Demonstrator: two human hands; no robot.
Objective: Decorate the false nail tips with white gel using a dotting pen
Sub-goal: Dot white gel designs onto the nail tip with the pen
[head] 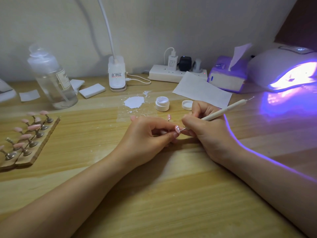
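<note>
On the tabletop [154, 194], mid-front: my two hands meet.
Left hand [147, 134]: pinches a pink nail tip [177, 129], white dots on it.
Right hand [205, 129]: grips the dotting pen [223, 112], its point touching that tip.
Gel jar [162, 103]: open, behind my hands, lid [187, 104] beside it.

Single head-worn wide-angle view, looking forward and down, close over wooden desk [154, 194]
</note>
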